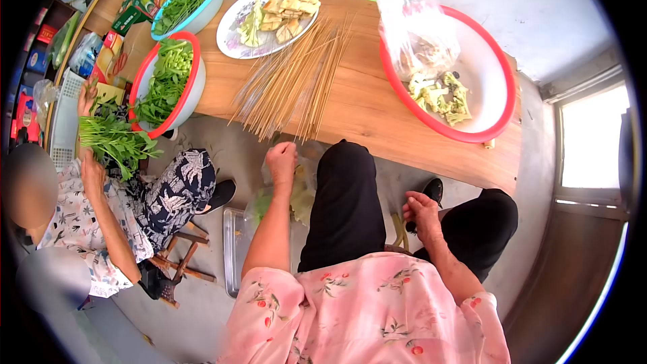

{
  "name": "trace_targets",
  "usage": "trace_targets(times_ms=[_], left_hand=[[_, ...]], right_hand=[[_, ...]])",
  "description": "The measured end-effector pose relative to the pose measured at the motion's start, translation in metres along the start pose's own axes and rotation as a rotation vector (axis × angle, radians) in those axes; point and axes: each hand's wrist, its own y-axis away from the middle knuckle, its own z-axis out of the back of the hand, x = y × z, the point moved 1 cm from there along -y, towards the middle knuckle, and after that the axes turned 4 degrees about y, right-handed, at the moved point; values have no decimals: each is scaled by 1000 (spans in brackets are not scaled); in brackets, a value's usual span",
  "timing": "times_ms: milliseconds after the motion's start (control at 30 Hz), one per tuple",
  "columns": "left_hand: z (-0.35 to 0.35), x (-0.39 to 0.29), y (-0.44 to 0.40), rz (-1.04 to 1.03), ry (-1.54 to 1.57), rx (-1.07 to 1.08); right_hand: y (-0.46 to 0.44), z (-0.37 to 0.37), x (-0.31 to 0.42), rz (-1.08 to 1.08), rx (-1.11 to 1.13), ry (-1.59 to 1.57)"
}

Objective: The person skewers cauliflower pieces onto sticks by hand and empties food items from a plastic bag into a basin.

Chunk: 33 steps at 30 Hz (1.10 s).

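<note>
My left hand (282,160) is closed just off the table's near edge, below the ends of a spread of thin bamboo skewers (296,74). Whatever its fingers hold, if anything, is hidden. Beside my knee, my right hand (423,214) hangs with loosely bent fingers, a little apart, and I see nothing in it. Past the skewers lies an oval white plate (232,39) with folded tofu-skin-like pieces (290,13) and pale green vegetable. A red-rimmed white basin (495,67) on the right holds cauliflower-like pieces (441,100) and a clear plastic bag (411,27).
At left, another person's hands (92,172) hold leafy greens (114,136). A red-rimmed basin (195,87) and a blue basin (214,7) of greens stand on the wooden table (367,94). A metal tray (232,253) and plastic bags lie on the floor by my left arm.
</note>
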Motion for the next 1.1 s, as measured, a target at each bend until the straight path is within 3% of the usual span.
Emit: trace_targets(times_ms=[167, 267, 433, 500, 600, 767, 867, 967, 1033, 1100], left_hand=[[38, -37, 66, 290, 458, 105], [49, -51, 103, 308, 582, 156], [35, -107, 171, 79, 418, 437], [21, -127, 190, -28, 303, 557], [-5, -147, 208, -63, 176, 790], [-45, -171, 217, -134, 7, 926], [-69, -181, 216, -153, 13, 1043], [-104, -208, 205, -220, -41, 1046], [-140, -210, 176, -232, -68, 968], [-183, -213, 143, -427, -80, 930]], right_hand=[[8, 4, 0, 23, -9, -10], [18, 1, 9, 97, 36, 36], [71, -21, 85, 370, 198, 159], [94, -15, 112, 403, 367, -91], [115, 8, 130, 434, 416, -329], [126, 61, 134, 591, 278, -546], [130, 83, 154, 672, -3, -431], [117, 107, 187, 842, -301, -392], [95, 123, 210, 891, -353, -417], [77, 134, 227, 931, -410, -438]])
